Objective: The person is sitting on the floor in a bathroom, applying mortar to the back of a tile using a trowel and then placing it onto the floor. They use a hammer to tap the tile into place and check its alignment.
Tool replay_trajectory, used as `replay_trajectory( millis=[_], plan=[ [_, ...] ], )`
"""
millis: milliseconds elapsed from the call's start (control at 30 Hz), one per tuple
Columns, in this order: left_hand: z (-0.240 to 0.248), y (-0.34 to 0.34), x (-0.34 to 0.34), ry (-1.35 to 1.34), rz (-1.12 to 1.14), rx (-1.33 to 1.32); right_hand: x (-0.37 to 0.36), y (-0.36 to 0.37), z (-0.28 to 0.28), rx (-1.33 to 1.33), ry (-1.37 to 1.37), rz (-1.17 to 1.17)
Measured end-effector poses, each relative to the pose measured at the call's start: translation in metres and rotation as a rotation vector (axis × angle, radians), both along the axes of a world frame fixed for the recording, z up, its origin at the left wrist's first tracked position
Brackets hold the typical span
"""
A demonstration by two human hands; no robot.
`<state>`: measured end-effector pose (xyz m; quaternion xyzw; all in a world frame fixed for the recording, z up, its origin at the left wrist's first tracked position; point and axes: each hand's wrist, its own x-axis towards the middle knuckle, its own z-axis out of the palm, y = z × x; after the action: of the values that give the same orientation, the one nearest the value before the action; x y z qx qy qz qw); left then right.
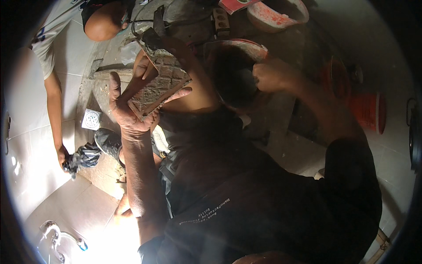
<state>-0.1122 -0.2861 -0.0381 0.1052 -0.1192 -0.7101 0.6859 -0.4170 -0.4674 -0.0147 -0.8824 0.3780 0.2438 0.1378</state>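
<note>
Flooring of pale tile surrounds a bare mortar strip holding a square metal floor drain, while a red-stained basin sits ahead of the person and an orange bucket lies well to the right. Left hand supports a mortar-caked tile piece from beneath, tilted, fingers spread and clamped along its lower edge and side; right hand rests at the basin's right rim, fingers curled together, though whether it holds anything cannot be told. Co-worker's hand at the tiled floor's left edge grips a dark rag.
</note>
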Motion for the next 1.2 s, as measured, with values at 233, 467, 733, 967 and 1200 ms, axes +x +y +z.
replay_trajectory(
  millis=[233,467,733,967,1200],
  plan=[
    [-0.009,0.005,-0.001,0.152,-0.044,-0.042,-0.02,-0.027,-0.015,0.267,0.023,0.059],
    [-0.003,0.001,0.004,-0.017,-0.035,-0.007,-0.044,-0.007,-0.016,-0.14,-0.148,-0.03],
    [-0.003,-0.002,0.0,0.075,-0.059,-0.025,-0.005,0.021,-0.003,-0.036,-0.038,0.061],
    [-0.019,0.005,0.008,0.195,-0.084,-0.079,-0.05,0.001,-0.019,0.139,-0.331,0.04],
    [-0.009,0.0,0.003,0.021,0.083,0.036,-0.079,0.022,0.03,0.285,-0.5,-0.405]
  ],
)
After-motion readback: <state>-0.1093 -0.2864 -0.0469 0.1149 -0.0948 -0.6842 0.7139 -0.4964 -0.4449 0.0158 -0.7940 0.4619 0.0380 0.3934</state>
